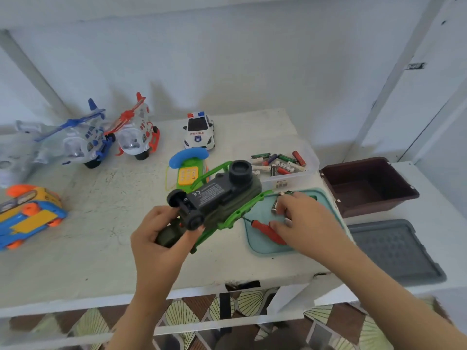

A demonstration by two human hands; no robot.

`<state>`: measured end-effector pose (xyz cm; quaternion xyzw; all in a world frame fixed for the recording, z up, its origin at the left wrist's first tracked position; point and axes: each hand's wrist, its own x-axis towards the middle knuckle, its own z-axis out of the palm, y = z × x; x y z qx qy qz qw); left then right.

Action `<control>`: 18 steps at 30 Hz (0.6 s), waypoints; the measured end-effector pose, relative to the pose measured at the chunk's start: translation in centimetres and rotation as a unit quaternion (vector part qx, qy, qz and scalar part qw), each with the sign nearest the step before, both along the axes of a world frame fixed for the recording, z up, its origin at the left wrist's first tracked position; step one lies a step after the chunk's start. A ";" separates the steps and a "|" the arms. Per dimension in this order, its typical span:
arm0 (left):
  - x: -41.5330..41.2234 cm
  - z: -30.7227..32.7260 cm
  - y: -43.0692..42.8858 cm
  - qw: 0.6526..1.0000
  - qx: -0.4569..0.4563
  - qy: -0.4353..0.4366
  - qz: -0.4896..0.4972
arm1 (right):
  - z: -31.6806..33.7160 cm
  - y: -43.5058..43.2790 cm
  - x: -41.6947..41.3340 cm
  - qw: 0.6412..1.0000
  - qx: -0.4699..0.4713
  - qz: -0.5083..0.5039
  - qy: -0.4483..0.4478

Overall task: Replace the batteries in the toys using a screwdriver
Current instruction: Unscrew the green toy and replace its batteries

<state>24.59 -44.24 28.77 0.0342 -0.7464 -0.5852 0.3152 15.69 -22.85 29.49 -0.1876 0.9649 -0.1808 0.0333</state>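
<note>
My left hand [161,233] grips a dark green toy vehicle [219,195] by its front end, turned belly-up above the table, its black wheels and green side rails showing. My right hand [300,223] reaches down onto a teal tray [255,238] to the right of the toy, its fingers curled around the red-handled screwdriver [267,229] lying there. Batteries [276,204] lie on the tray just beyond my fingers. A clear box of loose batteries [283,164] stands behind the toy.
A toy police car [198,131], a blue and green toy phone [188,170], two toy helicopters [106,133] and an orange and blue toy [27,213] stand on the table. A brown bin [369,185] and a grey lid [394,248] sit at the right.
</note>
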 end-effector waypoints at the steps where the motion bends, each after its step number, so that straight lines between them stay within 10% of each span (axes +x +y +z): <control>1: 0.4 -0.1 -0.1 1.000 -0.001 -0.003 -0.006 | 0.1 0.4 0.1 1.000 0.009 -0.018 -0.003; 18: 1.7 -1.4 -5.1 0.992 -0.098 -0.022 -0.079 | 0.5 0.7 2.3 0.984 0.131 -0.122 0.005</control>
